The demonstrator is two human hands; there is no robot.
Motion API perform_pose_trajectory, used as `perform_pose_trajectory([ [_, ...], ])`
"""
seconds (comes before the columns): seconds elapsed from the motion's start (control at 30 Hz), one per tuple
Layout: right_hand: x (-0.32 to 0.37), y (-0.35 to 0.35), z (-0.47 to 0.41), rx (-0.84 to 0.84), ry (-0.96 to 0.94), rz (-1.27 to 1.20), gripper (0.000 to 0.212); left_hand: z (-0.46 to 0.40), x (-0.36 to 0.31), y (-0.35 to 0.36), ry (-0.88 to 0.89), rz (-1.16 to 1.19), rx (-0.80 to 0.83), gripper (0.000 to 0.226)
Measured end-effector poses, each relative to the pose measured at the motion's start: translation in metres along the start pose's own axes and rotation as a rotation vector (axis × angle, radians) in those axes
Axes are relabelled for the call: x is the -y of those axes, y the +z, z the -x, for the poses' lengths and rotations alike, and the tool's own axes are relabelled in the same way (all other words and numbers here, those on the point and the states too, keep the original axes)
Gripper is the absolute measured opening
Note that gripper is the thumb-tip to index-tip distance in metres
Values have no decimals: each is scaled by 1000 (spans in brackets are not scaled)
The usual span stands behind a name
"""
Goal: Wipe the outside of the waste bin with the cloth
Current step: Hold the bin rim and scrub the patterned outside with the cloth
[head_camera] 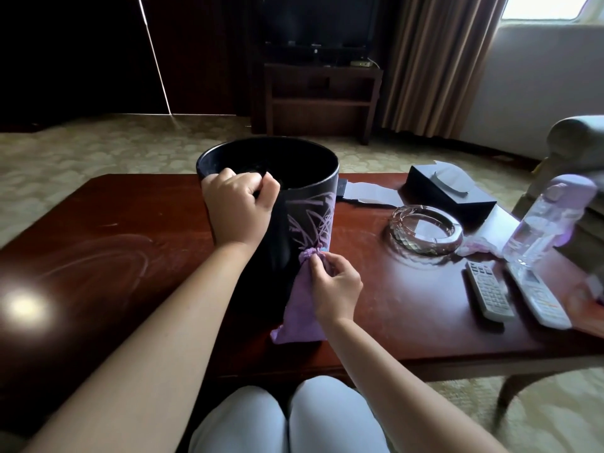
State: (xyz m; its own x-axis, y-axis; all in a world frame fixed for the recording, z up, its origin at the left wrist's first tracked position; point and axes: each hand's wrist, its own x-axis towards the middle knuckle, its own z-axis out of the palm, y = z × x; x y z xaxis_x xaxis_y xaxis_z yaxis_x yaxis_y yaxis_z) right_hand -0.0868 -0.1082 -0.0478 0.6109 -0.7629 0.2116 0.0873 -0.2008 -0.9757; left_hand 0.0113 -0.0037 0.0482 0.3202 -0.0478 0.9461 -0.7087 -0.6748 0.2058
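On the wooden table (pixel 137 230) the waste bin (pixel 294 204) is standing upright — my left hand (pixel 237 207) is gripping its rim to steady it, while my right hand (pixel 336 286) is pinching the bunched purple cloth (pixel 302 308) against its side — seemingly for wiping.

Patterned carpet (pixel 81 152), dark TV stand (pixel 322 99), striped curtains (pixel 434 60), bright window (pixel 549 6).

Your bin (pixel 277 204) stands on the surface (pixel 114 243) before you, cloth (pixel 299 308) against its right side. Further right lie an ashtray (pixel 426 230), two remotes (pixel 488 292), a bottle (pixel 542 230); a tissue box (pixel 447 191) sits behind.
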Motion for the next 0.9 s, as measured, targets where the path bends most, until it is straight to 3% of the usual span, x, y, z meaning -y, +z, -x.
perform_pose_trajectory([
  [0.13, -3, -2, 6, -10, -148, 44, 7, 0, 1, 0, 6, 5, -1, 43],
  [0.27, 10, 0, -11, -88, 27, -139, 13, 0, 1, 0, 2, 7, 6, 43],
  [0.4, 10, -4, -4, -9, -221, -40, 10, 1, 1, 2, 10, 2, -8, 43],
  [0.53, 11, -3, -13, -49, 11, -157, 11, 0, 1, 0, 1, 5, 10, 44],
  [0.67, 17, -2, -1, 3, -225, -49, 11, 1, 0, 2, 10, -3, -13, 43],
  [0.8, 21, 1, -12, -74, -2, -161, 12, -1, 1, 0, 10, 5, -1, 43],
  [0.9, 23, 0, -1, -19, -164, -83, 11, 0, 0, 0, 20, -3, -15, 43],
])
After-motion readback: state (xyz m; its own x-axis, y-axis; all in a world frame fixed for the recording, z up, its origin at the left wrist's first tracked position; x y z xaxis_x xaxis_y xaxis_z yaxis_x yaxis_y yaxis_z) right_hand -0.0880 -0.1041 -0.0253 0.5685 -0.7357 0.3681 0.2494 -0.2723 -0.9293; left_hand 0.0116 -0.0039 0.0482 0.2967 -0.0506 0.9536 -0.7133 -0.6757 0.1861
